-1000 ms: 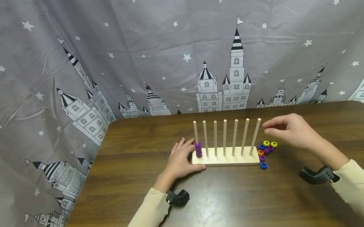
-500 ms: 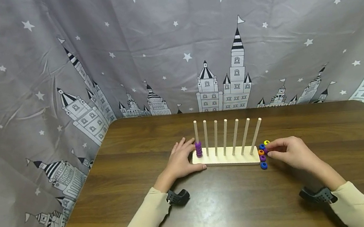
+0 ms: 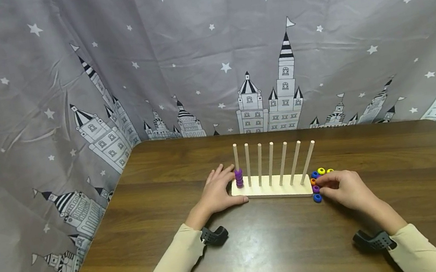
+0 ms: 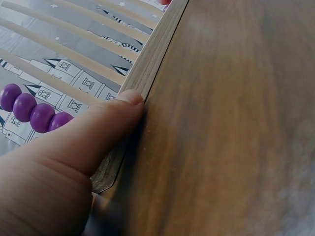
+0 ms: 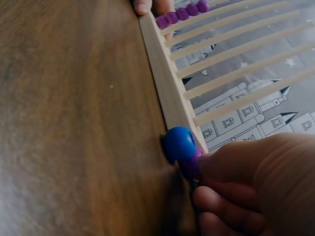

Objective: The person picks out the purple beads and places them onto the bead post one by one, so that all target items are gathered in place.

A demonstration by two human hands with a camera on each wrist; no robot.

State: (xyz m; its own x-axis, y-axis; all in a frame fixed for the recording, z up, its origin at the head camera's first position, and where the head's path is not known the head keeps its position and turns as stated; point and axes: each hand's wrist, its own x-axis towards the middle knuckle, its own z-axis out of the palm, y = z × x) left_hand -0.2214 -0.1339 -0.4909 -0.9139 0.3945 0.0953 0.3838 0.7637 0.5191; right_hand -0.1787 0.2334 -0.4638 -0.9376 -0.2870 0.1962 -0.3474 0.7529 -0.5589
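A pale wooden peg stand (image 3: 271, 188) with a row of upright pegs sits on the table. My left hand (image 3: 218, 191) grips its left end, the thumb (image 4: 108, 123) along the front edge. Several purple beads (image 3: 239, 178) are stacked on the leftmost peg. Off the stand's right end lie loose beads, and my right hand (image 3: 348, 189) is down among them, pinching a purple bead (image 5: 191, 164) at its fingertips. A blue bead (image 5: 178, 143) lies right in front of it. An orange bead (image 3: 313, 181) is partly covered by the fingers.
Behind the pinched bead lie another blue bead (image 3: 315, 174) and yellow beads (image 3: 321, 171). A brown wooden table (image 3: 286, 244) carries everything. A grey curtain (image 3: 181, 65) printed with castles and stars hangs behind the table's far edge.
My right hand has come down and left from above the loose beads, then toward me to the purple bead near the front. The left hand and the stand stay in place.
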